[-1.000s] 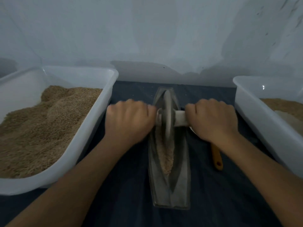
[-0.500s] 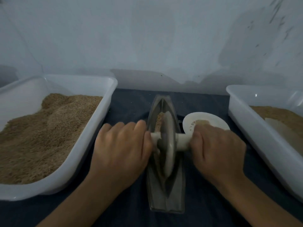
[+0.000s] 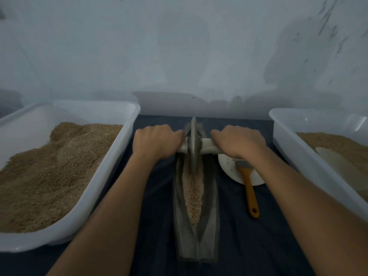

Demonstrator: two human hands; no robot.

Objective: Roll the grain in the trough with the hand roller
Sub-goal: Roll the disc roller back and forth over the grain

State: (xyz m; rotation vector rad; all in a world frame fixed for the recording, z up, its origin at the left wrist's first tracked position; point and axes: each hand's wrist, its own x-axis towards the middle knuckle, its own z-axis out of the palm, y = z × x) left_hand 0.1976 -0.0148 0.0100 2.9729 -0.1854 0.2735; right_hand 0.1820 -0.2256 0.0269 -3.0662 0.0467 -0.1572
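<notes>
Rolling is underway: the grey disc-shaped hand roller sits at the 12 o'clock end of the narrow grey metal trough, with tan grain heaped toward 6 o'clock and more passes likely needed. Left hand and right hand each grip its white axle. Half a second ago it was mid-trough.

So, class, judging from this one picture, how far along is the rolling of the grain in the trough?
Done: grain already lies loaded along the trough.
In hand: the left hand and right hand each grip the handle of the hand roller, whose wheel sits at the trough's far end.
Left: the grain nearer the person looks coarse and heaped, so it probably needs more passes. The brush lies unused on the white plate.
</notes>
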